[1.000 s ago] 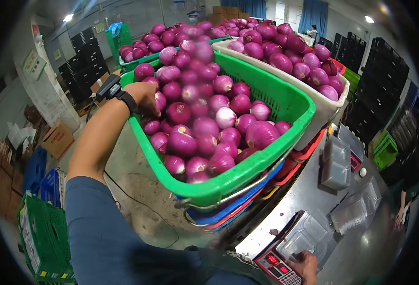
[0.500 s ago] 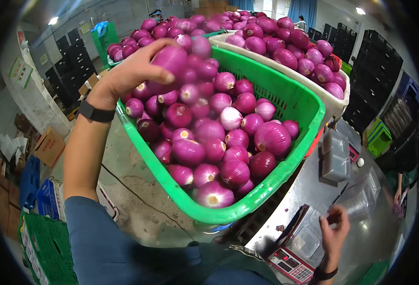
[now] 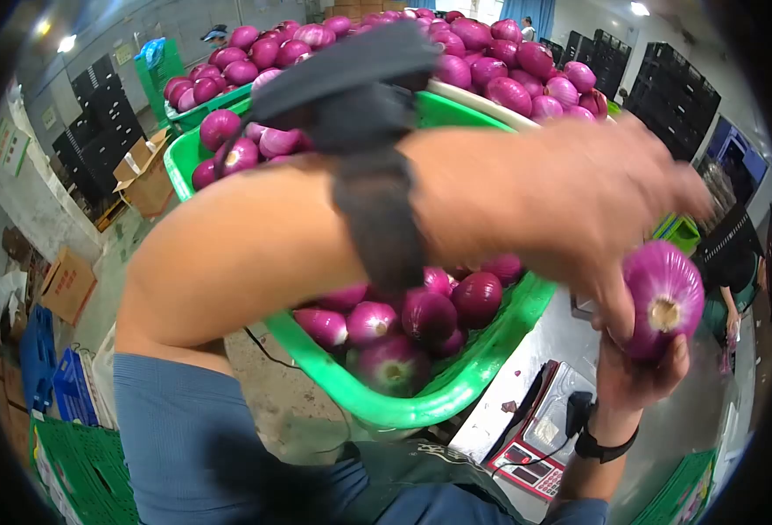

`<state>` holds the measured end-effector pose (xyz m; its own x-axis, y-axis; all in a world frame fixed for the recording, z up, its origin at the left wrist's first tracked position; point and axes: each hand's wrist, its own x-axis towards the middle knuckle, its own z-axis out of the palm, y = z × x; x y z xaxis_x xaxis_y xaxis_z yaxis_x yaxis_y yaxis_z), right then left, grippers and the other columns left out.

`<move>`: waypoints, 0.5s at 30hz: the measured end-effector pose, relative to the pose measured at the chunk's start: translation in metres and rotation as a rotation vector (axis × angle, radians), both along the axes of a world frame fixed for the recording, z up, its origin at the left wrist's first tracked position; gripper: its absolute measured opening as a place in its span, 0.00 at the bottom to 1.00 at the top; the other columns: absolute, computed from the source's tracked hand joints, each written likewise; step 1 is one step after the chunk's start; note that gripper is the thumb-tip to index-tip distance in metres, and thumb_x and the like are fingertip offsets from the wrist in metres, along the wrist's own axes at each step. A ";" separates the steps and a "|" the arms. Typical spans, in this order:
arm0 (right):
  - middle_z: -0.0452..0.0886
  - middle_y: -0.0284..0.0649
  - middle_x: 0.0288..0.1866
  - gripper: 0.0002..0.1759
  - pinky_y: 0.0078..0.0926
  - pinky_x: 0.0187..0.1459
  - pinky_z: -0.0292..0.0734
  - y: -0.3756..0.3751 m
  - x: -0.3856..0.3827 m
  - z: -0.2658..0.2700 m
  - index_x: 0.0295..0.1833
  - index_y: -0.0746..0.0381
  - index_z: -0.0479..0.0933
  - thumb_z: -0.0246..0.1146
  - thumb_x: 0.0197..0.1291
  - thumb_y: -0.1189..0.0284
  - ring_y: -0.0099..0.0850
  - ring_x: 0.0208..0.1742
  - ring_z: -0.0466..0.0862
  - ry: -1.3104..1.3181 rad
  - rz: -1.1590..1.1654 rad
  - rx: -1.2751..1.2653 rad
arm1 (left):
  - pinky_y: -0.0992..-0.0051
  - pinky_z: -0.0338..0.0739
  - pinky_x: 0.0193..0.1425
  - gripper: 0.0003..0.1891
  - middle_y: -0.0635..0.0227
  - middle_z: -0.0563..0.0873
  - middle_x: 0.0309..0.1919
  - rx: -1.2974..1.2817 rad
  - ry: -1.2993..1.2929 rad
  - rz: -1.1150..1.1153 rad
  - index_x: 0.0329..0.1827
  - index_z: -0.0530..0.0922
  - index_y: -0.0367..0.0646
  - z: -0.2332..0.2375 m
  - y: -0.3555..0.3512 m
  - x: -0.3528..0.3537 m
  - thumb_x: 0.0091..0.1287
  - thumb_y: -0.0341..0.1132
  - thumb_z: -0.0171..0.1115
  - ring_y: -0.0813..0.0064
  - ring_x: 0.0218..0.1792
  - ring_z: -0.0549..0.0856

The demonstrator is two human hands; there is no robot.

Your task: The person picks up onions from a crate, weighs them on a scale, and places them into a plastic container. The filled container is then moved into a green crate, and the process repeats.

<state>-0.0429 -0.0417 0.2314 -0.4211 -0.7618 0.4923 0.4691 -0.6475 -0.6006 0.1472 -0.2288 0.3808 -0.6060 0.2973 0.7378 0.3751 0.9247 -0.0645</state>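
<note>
A large red onion [image 3: 663, 293] rests in my right hand [image 3: 642, 381], whose fingers curl round it from below at the right. My left hand [image 3: 570, 206] reaches across and is above and beside this onion, smeared by motion. Its thumb lies close against the onion's left side, while the fingers stretch out above. Below my left forearm stands a green basket [image 3: 403, 411] of red onions [image 3: 371, 324], partly hidden by the arm. A scale [image 3: 535, 464] with a red-edged keypad and clear plastic trays on top sits left of my right wrist.
Behind the basket are more heaped crates of red onions [image 3: 535, 61]. A metal table [image 3: 657, 455] lies at the right. Stacked black crates [image 3: 666, 96], a cardboard box [image 3: 66, 284] and green crates [image 3: 75, 468] stand around. Another person's arm [image 3: 732, 311] shows at far right.
My left hand has swung from above the basket over to the right, beside my right hand. My right hand, empty before, has risen from over the scale and now holds an onion.
</note>
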 end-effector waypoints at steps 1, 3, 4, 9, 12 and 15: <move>0.75 0.55 0.71 0.41 0.54 0.65 0.76 -0.001 0.000 0.007 0.77 0.67 0.62 0.59 0.71 0.50 0.52 0.71 0.77 0.290 0.040 0.013 | 0.59 0.81 0.61 0.34 0.51 0.89 0.50 -0.050 -0.009 0.211 0.61 0.81 0.38 -0.002 -0.019 0.004 0.56 0.52 0.75 0.50 0.55 0.86; 0.77 0.54 0.69 0.39 0.50 0.57 0.81 0.025 -0.023 -0.025 0.76 0.67 0.63 0.58 0.71 0.51 0.49 0.65 0.82 0.240 -0.255 0.149 | 0.58 0.84 0.54 0.31 0.50 0.90 0.43 0.035 -0.318 0.592 0.59 0.81 0.36 -0.003 -0.062 0.020 0.62 0.52 0.72 0.50 0.46 0.90; 0.76 0.54 0.69 0.39 0.48 0.55 0.83 0.040 -0.033 -0.037 0.76 0.67 0.63 0.59 0.71 0.52 0.49 0.64 0.83 0.148 -0.275 0.242 | 0.58 0.85 0.51 0.29 0.49 0.90 0.41 0.033 -0.381 0.664 0.58 0.82 0.35 -0.019 -0.094 0.023 0.63 0.51 0.72 0.50 0.45 0.90; 0.77 0.52 0.66 0.37 0.42 0.48 0.86 0.113 -0.087 -0.116 0.77 0.64 0.64 0.59 0.70 0.55 0.47 0.61 0.84 -0.079 -0.501 0.624 | 0.55 0.82 0.60 0.34 0.42 0.87 0.52 0.117 -0.953 0.869 0.69 0.74 0.40 -0.091 -0.167 0.037 0.58 0.39 0.74 0.45 0.56 0.86; 0.78 0.47 0.61 0.39 0.36 0.51 0.84 0.138 -0.094 -0.157 0.76 0.63 0.65 0.66 0.63 0.60 0.40 0.56 0.83 0.162 -0.712 0.819 | 0.57 0.79 0.65 0.40 0.43 0.84 0.59 0.269 -0.887 0.826 0.75 0.69 0.43 -0.110 -0.166 0.028 0.57 0.35 0.75 0.46 0.62 0.83; 0.77 0.47 0.63 0.43 0.31 0.58 0.80 0.147 -0.082 -0.160 0.74 0.65 0.67 0.74 0.52 0.71 0.38 0.57 0.82 0.225 -0.705 1.174 | 0.58 0.78 0.68 0.39 0.44 0.84 0.60 0.366 -0.796 0.850 0.74 0.69 0.43 -0.134 -0.176 0.023 0.57 0.34 0.74 0.47 0.62 0.84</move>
